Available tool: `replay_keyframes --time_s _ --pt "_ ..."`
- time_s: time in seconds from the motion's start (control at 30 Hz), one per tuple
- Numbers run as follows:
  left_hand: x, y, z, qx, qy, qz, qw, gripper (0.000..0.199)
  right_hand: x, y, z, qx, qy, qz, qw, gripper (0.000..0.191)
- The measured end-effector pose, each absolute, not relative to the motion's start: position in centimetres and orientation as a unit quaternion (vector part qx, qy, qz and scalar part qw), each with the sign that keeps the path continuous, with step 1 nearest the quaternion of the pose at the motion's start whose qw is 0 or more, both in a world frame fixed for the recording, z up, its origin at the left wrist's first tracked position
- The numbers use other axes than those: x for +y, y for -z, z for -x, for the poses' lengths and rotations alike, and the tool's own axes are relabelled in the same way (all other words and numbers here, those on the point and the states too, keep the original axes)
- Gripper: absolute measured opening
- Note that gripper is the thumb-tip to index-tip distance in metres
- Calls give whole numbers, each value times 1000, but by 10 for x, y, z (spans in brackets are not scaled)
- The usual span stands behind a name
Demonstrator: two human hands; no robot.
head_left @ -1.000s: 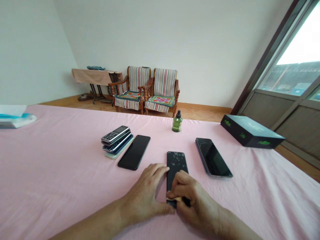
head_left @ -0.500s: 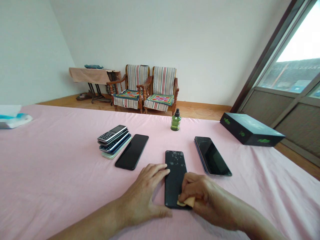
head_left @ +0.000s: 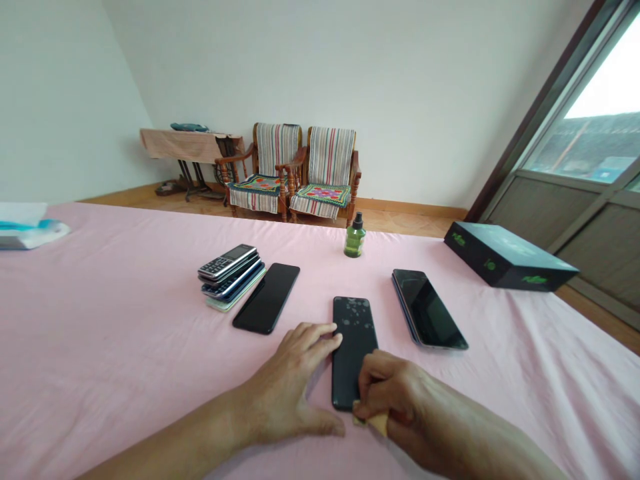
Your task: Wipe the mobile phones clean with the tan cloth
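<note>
A black smartphone [head_left: 350, 360] lies flat on the pink cloth in front of me, with wet spots near its far end. My left hand [head_left: 295, 383] is spread, its fingertips touching the phone's left edge and its thumb resting on the cloth near the close end. Bunched in my right hand [head_left: 395, 393] is a small yellowish cloth [head_left: 373, 420], pressed at the phone's near right corner and partly hidden by the fingers. To the left lie another black smartphone [head_left: 267, 298] and a stack of keypad phones [head_left: 230, 270]. Stacked smartphones [head_left: 429, 310] lie to the right.
A green spray bottle [head_left: 355, 237] with a black top stands farther back. At the right edge sits a black box [head_left: 505, 263]. A tissue pack [head_left: 33, 230] lies far left on the pink cloth [head_left: 125, 320]. Beyond are two wooden chairs [head_left: 325, 163] and a covered sewing table [head_left: 185, 145].
My right hand has drawn the yellowish cloth toward me, to the phone's near edge. The left hand keeps its place on the phone. The view has shifted slightly.
</note>
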State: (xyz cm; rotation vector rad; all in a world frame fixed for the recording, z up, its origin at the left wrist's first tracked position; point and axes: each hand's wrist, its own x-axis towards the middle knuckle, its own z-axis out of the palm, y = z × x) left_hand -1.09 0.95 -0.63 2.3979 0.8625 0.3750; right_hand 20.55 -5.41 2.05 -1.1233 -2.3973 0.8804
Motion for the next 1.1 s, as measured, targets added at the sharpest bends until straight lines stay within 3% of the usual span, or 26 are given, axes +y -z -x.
replay_keyframes --time_s 0.77,0.93,1.1 --pt "10 9 11 315 -160 -891 284 93 -54 -21 -196 -849 -306 395 174 33" --pt "8 6 11 322 -157 -892 276 73 -42 -7 -219 -791 -259 490 261 37" --pt "6 6 9 335 -149 -893 262 72 -34 4 -223 -719 -271 553 322 36"
